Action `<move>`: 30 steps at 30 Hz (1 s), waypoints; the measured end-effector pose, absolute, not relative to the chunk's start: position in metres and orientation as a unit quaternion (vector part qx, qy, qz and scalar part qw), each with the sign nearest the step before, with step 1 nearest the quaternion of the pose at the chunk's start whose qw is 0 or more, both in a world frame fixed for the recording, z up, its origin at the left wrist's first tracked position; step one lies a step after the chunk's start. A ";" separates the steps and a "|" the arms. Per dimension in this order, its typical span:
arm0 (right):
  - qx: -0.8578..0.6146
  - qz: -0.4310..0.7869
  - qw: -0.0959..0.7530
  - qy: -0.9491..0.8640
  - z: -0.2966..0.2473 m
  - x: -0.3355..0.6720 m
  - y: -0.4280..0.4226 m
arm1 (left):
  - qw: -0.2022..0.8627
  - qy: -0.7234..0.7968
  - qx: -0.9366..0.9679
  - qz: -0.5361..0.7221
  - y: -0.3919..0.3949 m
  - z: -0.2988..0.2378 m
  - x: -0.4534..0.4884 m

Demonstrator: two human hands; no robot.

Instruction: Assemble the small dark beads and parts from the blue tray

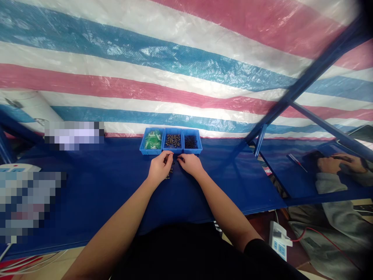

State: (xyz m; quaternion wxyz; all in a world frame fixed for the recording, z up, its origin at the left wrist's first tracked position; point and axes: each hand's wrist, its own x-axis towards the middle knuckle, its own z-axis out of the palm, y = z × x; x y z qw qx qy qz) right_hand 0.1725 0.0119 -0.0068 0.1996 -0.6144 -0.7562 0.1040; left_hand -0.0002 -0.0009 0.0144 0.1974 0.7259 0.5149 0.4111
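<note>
Both of my hands work close together over the blue tabletop (186, 198), just in front of three joined blue bins. My left hand (160, 168) is closed in a pinch; whatever is between its fingertips is too small to make out. My right hand (190, 164) also pinches, near a tiny dark bit. Beside my left hand lie several small brass-coloured and dark pieces (168, 177), partly covered by it. The left bin (150, 152) holds green and clear packets, the middle bin (173, 150) small brass-and-dark parts, the right bin (192, 150) small black parts.
A striped plastic sheet (175, 93) hangs behind the table. Blue frame bars (271, 112) rise on the right, where another person's hands (339, 163) work near a screwdriver (297, 162). Power strips stand at left (20, 168) and lower right (278, 241), with loose cables.
</note>
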 end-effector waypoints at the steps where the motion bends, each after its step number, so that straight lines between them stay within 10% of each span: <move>1: -0.614 0.107 0.198 -0.757 -0.006 0.173 0.012 | 0.199 0.515 0.728 0.407 -0.001 0.014 0.000; 15: -0.487 0.278 0.438 -0.703 0.012 0.176 0.004 | 0.202 0.475 0.767 0.382 0.004 0.008 0.001; 30: -0.471 0.314 0.479 -0.671 0.010 0.174 0.004 | 0.220 0.498 0.729 0.415 0.003 0.007 0.000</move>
